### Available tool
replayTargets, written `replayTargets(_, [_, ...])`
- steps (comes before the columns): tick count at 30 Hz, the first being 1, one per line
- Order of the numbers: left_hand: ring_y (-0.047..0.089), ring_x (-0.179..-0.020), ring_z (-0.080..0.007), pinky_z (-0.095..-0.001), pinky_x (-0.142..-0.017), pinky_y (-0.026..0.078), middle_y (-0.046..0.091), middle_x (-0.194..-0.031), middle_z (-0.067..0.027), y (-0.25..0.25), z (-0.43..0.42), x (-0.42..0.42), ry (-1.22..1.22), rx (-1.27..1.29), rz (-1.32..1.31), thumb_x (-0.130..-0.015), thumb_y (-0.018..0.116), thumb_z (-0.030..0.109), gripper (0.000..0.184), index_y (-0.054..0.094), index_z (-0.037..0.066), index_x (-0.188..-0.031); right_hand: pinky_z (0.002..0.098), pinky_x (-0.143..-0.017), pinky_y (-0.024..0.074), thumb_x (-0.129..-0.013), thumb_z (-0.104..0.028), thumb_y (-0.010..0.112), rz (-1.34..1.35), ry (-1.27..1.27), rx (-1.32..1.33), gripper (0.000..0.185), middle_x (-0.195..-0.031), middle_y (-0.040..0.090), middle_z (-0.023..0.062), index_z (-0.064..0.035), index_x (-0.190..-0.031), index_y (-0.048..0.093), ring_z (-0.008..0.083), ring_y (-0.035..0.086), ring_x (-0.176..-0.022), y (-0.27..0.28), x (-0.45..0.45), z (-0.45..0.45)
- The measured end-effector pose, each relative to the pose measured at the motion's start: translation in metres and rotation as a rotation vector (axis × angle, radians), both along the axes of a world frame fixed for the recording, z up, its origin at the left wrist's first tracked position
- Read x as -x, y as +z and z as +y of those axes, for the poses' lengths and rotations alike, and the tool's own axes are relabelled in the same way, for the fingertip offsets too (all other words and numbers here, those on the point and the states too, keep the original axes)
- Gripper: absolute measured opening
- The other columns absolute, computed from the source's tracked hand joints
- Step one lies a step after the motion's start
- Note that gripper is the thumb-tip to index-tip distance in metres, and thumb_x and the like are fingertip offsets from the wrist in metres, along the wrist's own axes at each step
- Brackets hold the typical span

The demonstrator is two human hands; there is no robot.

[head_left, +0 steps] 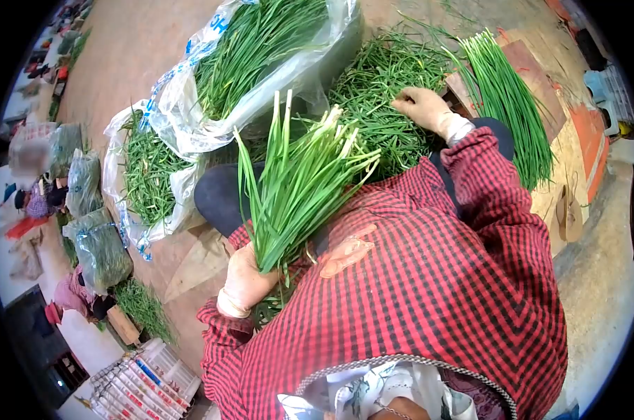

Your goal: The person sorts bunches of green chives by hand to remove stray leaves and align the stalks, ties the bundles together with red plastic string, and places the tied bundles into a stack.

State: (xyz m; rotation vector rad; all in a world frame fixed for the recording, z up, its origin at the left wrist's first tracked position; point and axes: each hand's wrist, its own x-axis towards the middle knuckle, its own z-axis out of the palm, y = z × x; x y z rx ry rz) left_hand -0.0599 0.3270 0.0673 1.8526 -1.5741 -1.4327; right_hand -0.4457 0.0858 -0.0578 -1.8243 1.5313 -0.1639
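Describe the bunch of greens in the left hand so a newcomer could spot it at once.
Start from the checked red garment filling the lower middle. At its upper left, the left hand grips the bunch of greens, pale ends pointing up. Unlike the tidy bundle lying at the right, this bunch is held and loosely fanned, with two pale stalks poking above the rest.

Left hand (248, 281) grips loose green stalks (299, 189)
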Motion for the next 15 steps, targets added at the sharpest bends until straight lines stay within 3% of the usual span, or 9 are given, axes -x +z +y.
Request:
replayTargets(1, [0.069, -0.083, -0.0297, -0.0364, -0.075, 0.053, 0.071, -0.089, -0.0145, -0.001, -0.002, -0.001, -0.004, 0.0, 0.003, -0.07, 0.069, 0.005, 0.034, 0.065, 0.005, -0.104, 0.0372, -0.084, 0.0512, -0.087, -0.053, 0.061, -0.055, -0.001, -0.05, 0.064, -0.108, 0.067, 0.0187, 0.0015, -0.12, 0.061, 0.0306, 0.065, -0.097, 0.01, -0.008, 0.009])
replayTargets(3, [0.069, -0.084, -0.03, -0.0365, -0.074, 0.053, 0.071, -0.09, -0.0145, -0.002, -0.004, 0.0, -0.048, 0.025, -0.023, -0.071, 0.069, 0.005, 0.033, 0.065, 0.006, -0.104, 0.0355, -0.085, 0.0516, -0.089, -0.051, 0.063, -0.255, 0.04, -0.462, 0.065, -0.117, 0.064, 0.0141, -0.0001, -0.129, 0.054, 0.0224, 0.063, -0.098, 0.048, -0.026, 0.026])
replayTargets(4, [0.069, -0.084, -0.03, -0.0365, -0.074, 0.053, 0.071, -0.09, -0.0145, -0.001, -0.006, 0.001, -0.055, 0.025, -0.023, -0.071, 0.069, 0.005, 0.033, 0.065, 0.006, -0.104, 0.0352, -0.083, 0.0518, -0.086, -0.061, 0.06, -0.482, 0.139, -0.441, 0.077, -0.119, 0.062, 0.0166, 0.0042, -0.128, 0.054, 0.0262, 0.063, -0.097, 0.043, -0.032, 0.043])
replayTargets(6, [0.065, -0.084, -0.0129, -0.0285, -0.077, 0.051, 0.071, -0.092, -0.007, 0.003, -0.012, 0.005, -0.085, 0.057, -0.068, -0.073, 0.063, -0.005, 0.031, 0.065, 0.001, -0.104, 0.0339, -0.078, 0.053, -0.088, -0.051, 0.062, -0.471, 0.246, -0.297, 0.063, -0.101, 0.064, 0.0124, 0.0036, -0.12, 0.057, 0.0208, 0.063, -0.093, 0.027, -0.048, 0.054])
replayTargets(7, [0.065, -0.084, -0.0129, -0.0285, -0.077, 0.051, 0.071, -0.092, -0.007, 0.005, -0.013, 0.005, -0.088, 0.055, -0.07, -0.073, 0.063, -0.005, 0.031, 0.065, 0.001, -0.104, 0.0332, -0.074, 0.0539, -0.089, -0.044, 0.064, -0.539, 0.261, -0.292, 0.055, -0.096, 0.065, 0.0113, 0.0035, -0.116, 0.058, 0.0193, 0.065, -0.089, 0.035, -0.061, 0.058])
replayTargets(8, [0.066, -0.082, -0.0148, -0.0294, -0.076, 0.051, 0.071, -0.091, -0.0081, 0.006, -0.013, 0.003, -0.126, 0.101, -0.126, -0.074, 0.064, -0.003, 0.031, 0.065, 0.002, -0.104, 0.0285, -0.066, 0.0541, -0.09, -0.03, 0.065, -0.706, 0.027, -0.606, 0.036, -0.087, 0.063, 0.007, 0.002, -0.107, 0.06, 0.0147, 0.064, -0.073, 0.05, -0.064, 0.06])
replayTargets(9, [0.067, -0.081, -0.0167, -0.0302, -0.075, 0.051, 0.071, -0.09, -0.0093, 0.009, -0.013, 0.001, -0.161, 0.147, -0.183, -0.074, 0.065, -0.001, 0.03, 0.065, 0.003, -0.104, 0.0234, -0.059, 0.0522, -0.091, -0.021, 0.063, -0.752, -0.086, -0.632, 0.024, -0.085, 0.062, 0.003, 0.0003, -0.102, 0.062, 0.0108, 0.06, -0.061, 0.049, -0.067, 0.059])
replayTargets(10, [0.067, -0.081, -0.0167, -0.0302, -0.075, 0.051, 0.071, -0.09, -0.0093, 0.012, -0.013, 0.001, -0.156, 0.145, -0.188, -0.074, 0.065, -0.001, 0.03, 0.065, 0.003, -0.104, 0.0233, -0.059, 0.0521, -0.091, -0.02, 0.063, -0.791, -0.053, -0.595, 0.023, -0.084, 0.062, 0.0019, -0.0001, -0.102, 0.062, 0.0105, 0.059, -0.062, 0.042, -0.066, 0.058])
replayTargets(15, [0.068, -0.082, -0.0333, -0.0365, -0.073, 0.053, 0.069, -0.092, -0.015, 0.019, -0.016, 0.003, -0.192, 0.339, -0.398, -0.071, 0.067, 0.005, 0.035, 0.065, 0.007, -0.106, 0.023, -0.059, 0.0503, -0.089, -0.008, 0.06, -0.862, 0.011, -0.501, 0.012, -0.077, 0.061, 0.0014, 0.0011, -0.094, 0.063, 0.0084, 0.058, -0.068, 0.039, -0.062, 0.052])
